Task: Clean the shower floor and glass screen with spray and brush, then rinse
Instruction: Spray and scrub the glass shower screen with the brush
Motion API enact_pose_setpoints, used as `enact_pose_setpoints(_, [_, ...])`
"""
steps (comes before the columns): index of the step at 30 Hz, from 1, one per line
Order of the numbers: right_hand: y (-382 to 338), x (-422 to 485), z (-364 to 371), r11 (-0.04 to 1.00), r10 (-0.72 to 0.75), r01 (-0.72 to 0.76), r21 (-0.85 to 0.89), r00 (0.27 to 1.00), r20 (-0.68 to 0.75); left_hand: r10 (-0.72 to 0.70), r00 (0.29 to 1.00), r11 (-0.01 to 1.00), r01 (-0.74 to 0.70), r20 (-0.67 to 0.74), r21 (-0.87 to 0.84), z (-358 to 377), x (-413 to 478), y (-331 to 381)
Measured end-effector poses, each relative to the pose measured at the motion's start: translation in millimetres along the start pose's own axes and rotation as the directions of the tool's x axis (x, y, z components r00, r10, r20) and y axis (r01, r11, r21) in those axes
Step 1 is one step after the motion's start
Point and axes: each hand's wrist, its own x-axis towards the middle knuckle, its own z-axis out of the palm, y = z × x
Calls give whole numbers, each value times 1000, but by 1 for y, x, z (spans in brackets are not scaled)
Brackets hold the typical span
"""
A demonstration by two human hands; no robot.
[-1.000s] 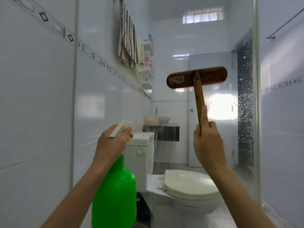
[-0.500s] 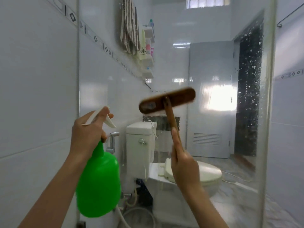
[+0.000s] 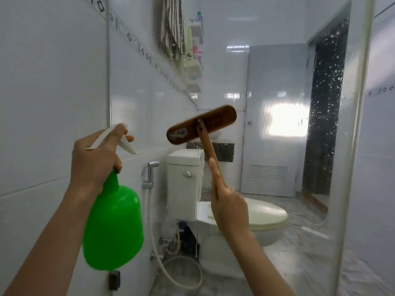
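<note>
You have one green spray bottle (image 3: 113, 227) and one wooden brush (image 3: 202, 127). Count one glass screen (image 3: 352, 146), one toilet (image 3: 265, 218) and one door (image 3: 275, 159).

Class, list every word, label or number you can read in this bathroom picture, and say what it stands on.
No text is readable.
Sticker on the brush: blurred.
Labels on the shelf bottles: too small.
Black marks on the pale cloth: illegible.
</note>
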Motion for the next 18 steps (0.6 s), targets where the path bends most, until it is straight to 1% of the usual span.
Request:
enact_pose_setpoints(1, [-4, 3, 0, 999, 19, -20, 27, 1000, 17, 1, 1000, 1000, -1, -5, -5, -4, 0, 1])
enact_pose_setpoints(3, [-4, -19, -2, 998, 26, -30, 47, 996, 89, -4, 1000, 1000, 4, -3, -23, -8, -1, 1])
enact_pose_setpoints(5, [-6, -52, -6, 997, 48, -58, 50, 984, 173, -11, 1000, 999, 11, -6, -36, -12, -3, 2])
enact_pose_setpoints(6, [-9, -53, -7, 998, 41, -47, 28, 979, 198, -10, 1000, 999, 10, -9, -38, -13, -4, 2])
enact_pose_setpoints(7, [-16, -39, -6, 1000, 8, -9, 3, 982, 189, -9, 1000, 999, 8, -13, -38, -14, -4, 3])
enact_pose_setpoints(9, [-43, 26, -5, 997, -68, 71, -30, 993, 94, -8, 1000, 999, 8, -18, -41, -16, -3, 6])
enact_pose_setpoints(11, [-67, 93, -9, 998, -40, 43, -35, 996, 78, -6, 1000, 999, 5, -22, -43, -17, -1, 9])
enact_pose_setpoints(13, [-72, 124, -8, 999, -34, 36, -31, 998, 61, -6, 1000, 999, 5, -30, -47, -18, -1, 10])
enact_pose_setpoints(14, [-70, 117, -5, 1000, -16, 17, -16, 998, 60, -2, 999, 998, 0, -32, -61, -21, 0, 12])
enact_pose_setpoints(16, [-61, 67, -3, 1000, 16, -16, -3, 995, 97, 3, 1000, 996, -5, -23, -86, -24, 2, 13])
enact_pose_setpoints(18, [-56, 14, -4, 1000, 1, -5, 30, 993, 120, 8, 1000, 995, -10, -20, -102, -27, 2, 14])
